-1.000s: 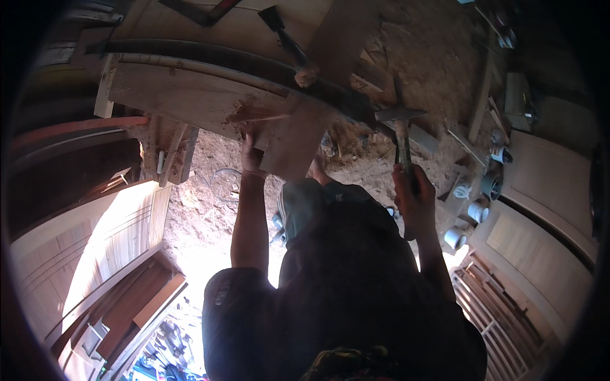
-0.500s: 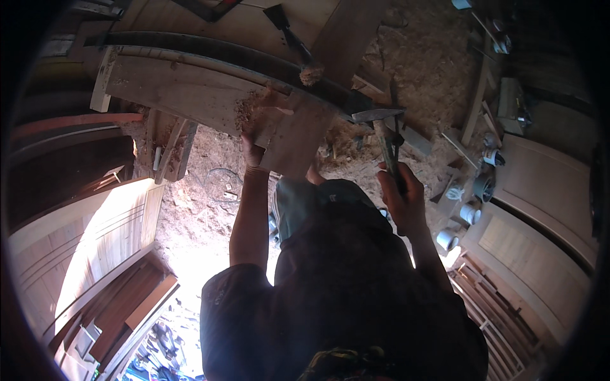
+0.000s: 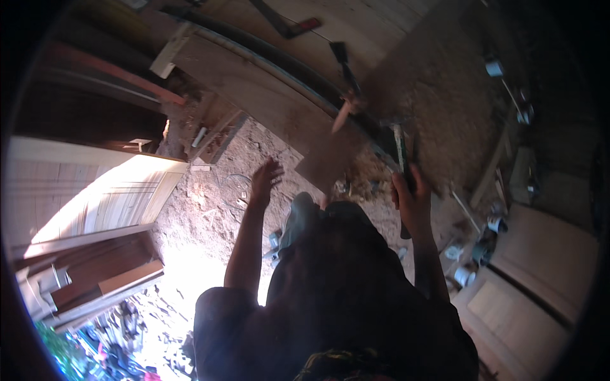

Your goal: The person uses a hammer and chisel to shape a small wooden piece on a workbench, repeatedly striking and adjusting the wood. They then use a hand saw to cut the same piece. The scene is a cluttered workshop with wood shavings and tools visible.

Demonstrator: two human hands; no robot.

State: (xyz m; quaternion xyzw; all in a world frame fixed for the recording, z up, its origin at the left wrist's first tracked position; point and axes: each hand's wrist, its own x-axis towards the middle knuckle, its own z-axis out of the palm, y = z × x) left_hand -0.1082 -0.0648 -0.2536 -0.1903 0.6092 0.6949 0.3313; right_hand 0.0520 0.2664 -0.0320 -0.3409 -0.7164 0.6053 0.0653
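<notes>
My right hand is wrapped round the handle of a hammer, whose head points away from me near the workbench edge. My left hand hangs in the air over the shavings-covered ground, fingers apart and holding nothing. Ahead of it a long wooden board lies along the near side of the bench. A shorter, wide piece of wood juts toward me from the board's right end, apart from my left hand. On the bench, a dark-bladed tool that looks like a chisel lies beside a pale wooden sliver.
A dark angled tool with a red part lies farther back on the bench. Panelled wooden doors lean at the left, with more panels at the right. White cups and loose sticks line the right side.
My left hand has let go of the wood and drawn back, fingers spread. The hammer stays in my right hand, its head less sharply seen. The whole view has turned.
</notes>
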